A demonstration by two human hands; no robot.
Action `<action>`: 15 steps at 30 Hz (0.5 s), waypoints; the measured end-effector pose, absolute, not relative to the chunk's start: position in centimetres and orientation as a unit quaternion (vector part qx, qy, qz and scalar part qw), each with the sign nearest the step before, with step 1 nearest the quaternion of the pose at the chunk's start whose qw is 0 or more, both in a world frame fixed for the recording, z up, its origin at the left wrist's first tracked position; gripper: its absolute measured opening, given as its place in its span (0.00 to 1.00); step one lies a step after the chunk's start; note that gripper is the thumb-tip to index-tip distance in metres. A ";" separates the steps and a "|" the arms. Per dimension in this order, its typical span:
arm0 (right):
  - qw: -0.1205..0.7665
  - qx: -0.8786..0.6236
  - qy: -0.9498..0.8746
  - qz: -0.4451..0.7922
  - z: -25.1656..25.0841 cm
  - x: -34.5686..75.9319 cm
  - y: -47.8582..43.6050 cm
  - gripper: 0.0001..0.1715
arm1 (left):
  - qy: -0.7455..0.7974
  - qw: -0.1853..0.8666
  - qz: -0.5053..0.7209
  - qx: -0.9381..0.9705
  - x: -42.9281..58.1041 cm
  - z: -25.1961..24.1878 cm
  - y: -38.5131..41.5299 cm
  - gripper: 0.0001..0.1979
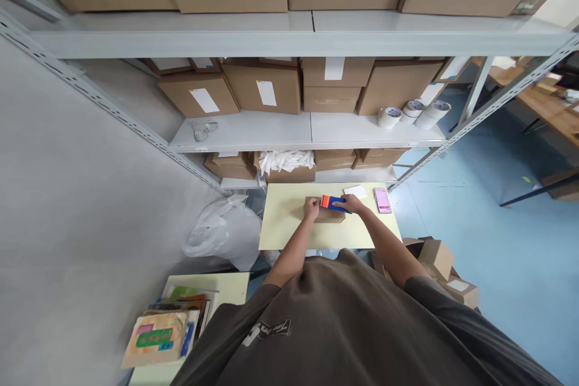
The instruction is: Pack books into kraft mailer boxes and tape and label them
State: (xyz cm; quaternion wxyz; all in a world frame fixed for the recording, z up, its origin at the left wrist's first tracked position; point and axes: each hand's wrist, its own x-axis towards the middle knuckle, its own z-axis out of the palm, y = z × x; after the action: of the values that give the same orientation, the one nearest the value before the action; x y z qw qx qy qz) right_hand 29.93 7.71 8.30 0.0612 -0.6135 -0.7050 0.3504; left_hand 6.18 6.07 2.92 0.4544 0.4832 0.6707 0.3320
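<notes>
A small brown cardboard box (pixel 329 217) lies on the pale yellow table (pixel 280 226) in front of me. My right hand (pixel 353 203) is wrapped round the handle of a blue and orange tape dispenser (pixel 333 202), whose orange end points left over the top of the box. At the box's left end is my left hand (pixel 311 208), with its fingers curled closed close to the dispenser's tip. Whatever is in those fingers is too small to make out. A white paper (pixel 355 191) and a pink-screened phone (pixel 382 200) lie beyond and right of my right hand.
Behind the table stands a metal shelf rack (pixel 253 123) with cardboard boxes (pixel 261 89) and several tape rolls (pixel 389 117). A white plastic bag (pixel 221 232) sits left of the table. Stacked books (pixel 156 338) are at lower left, loose cartons (pixel 436 259) at right.
</notes>
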 end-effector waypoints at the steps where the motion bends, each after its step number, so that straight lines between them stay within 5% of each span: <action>1: 0.062 -0.615 -0.703 0.351 8.3 29.9 7.7 0.40 | 0.671 0.455 0.329 0.484 6.2 3.0 6.1 0.09; 15: 0.027 -0.632 -0.698 0.336 9.4 30.0 7.5 0.39 | 0.762 0.390 0.268 0.443 -2.9 2.2 6.8 0.11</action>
State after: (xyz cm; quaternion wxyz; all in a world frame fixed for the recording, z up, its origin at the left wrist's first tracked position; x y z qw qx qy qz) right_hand 29.97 7.47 9.38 0.0267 -0.6317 -0.6982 0.3358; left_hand -2.94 6.80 2.20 0.3899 0.4426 0.7617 0.2681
